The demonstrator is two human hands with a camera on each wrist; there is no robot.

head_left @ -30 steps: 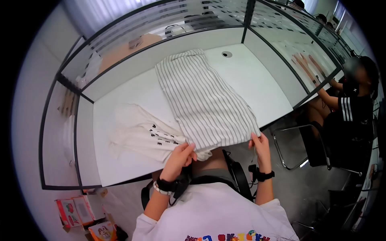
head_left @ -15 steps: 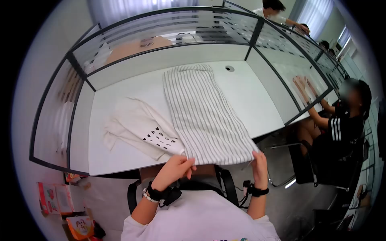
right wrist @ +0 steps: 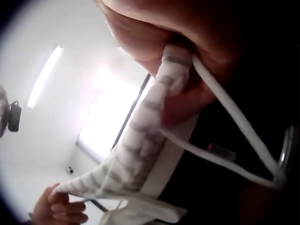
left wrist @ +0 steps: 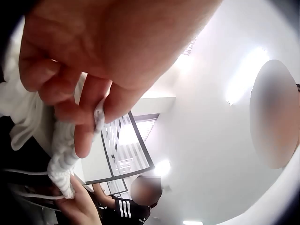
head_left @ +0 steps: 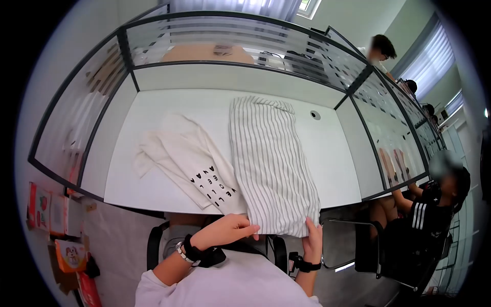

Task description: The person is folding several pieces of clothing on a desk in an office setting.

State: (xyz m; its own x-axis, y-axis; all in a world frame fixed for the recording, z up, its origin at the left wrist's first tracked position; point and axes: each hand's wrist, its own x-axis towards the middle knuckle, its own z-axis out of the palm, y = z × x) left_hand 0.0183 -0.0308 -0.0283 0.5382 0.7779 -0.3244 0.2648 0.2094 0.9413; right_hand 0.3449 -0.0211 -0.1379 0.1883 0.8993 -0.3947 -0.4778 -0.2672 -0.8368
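A striped white-and-grey cloth [head_left: 271, 163] lies lengthwise on the desk, its near end past the front edge. The left hand [head_left: 227, 231] pinches the near left corner between thumb and finger, as the left wrist view also shows [left wrist: 93, 61]. At the near right corner the right hand [head_left: 312, 243] grips the edge; in the right wrist view its fingers curl round the striped hem [right wrist: 152, 108], and a white cord [right wrist: 234, 105] hangs beside them. A cream garment with black letters [head_left: 204, 179] lies left of the striped cloth, touching it.
Partitions with dark frames [head_left: 215, 77] enclose the white desk [head_left: 133, 123]. A round cable hole [head_left: 315, 115] is at the back right. Boxes [head_left: 56, 212] stand on the floor at left. A person in black [head_left: 434, 210] sits at right beside a chair [head_left: 365, 245].
The head view has turned, so the desk appears shifted. Both hands keep hold of the near corners and stand somewhat closer together, and the cloth's near end looks narrower and more wrinkled.
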